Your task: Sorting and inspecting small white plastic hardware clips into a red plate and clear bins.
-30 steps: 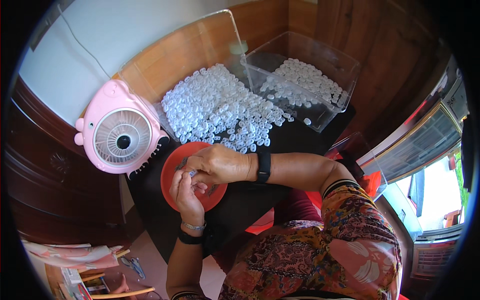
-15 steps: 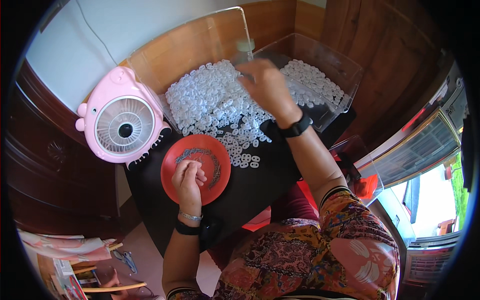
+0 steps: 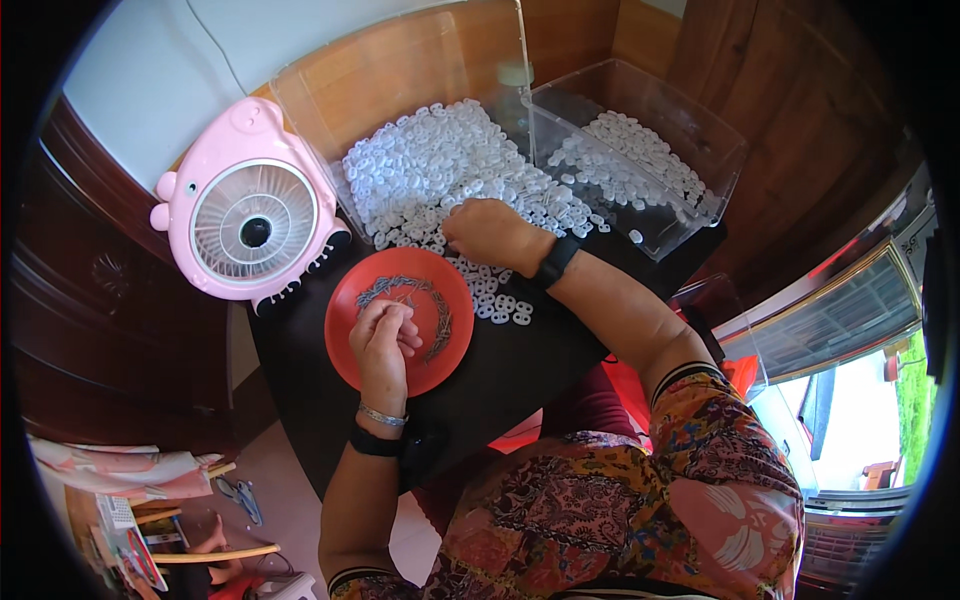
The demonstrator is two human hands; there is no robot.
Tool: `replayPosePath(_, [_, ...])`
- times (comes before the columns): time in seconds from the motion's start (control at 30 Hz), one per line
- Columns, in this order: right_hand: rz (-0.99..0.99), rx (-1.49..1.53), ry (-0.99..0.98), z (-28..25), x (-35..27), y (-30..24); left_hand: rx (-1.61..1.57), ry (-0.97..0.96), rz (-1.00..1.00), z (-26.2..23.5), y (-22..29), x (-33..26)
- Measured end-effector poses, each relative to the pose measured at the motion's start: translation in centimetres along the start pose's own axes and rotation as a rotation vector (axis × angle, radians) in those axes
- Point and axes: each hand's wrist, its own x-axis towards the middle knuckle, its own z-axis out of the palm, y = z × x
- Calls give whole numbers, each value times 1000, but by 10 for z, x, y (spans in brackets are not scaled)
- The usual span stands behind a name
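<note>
Pink animal-shaped plastic desk fan (image 3: 250, 222) at far left on black tabletop (image 3: 520, 370). Next, round red plastic plate (image 3: 440, 360) w/ small grey metal bits (image 3: 436, 318); left hand (image 3: 383, 338) over it, wrist straight, fingers curled together, pinching something too small to tell. Right hand (image 3: 492, 232), palm down, fingers bent, rests on heap of white plastic rings (image 3: 440, 170). Clear plastic box (image 3: 690, 140) at right holds more.

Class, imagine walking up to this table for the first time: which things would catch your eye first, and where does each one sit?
Most striking is the pink animal-shaped fan at the table's left edge. Next comes the heap of small white rings spread across the far middle, where the right hand rests. Nearer, the left hand lies over the red dish.
</note>
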Motion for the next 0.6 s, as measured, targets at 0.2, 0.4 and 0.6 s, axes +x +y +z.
replayPosePath(0.2, [10,414,7,-22,-5,-11,30,-29,27,-2,-2,0])
replayPosePath(0.4, [-106,919,-82,-39,-14,-51,133,-116,63,0,-5,1])
replayPosePath(0.6, [-167,866,-14,-39,-16,-64,128,-180,120,-7,-10,5])
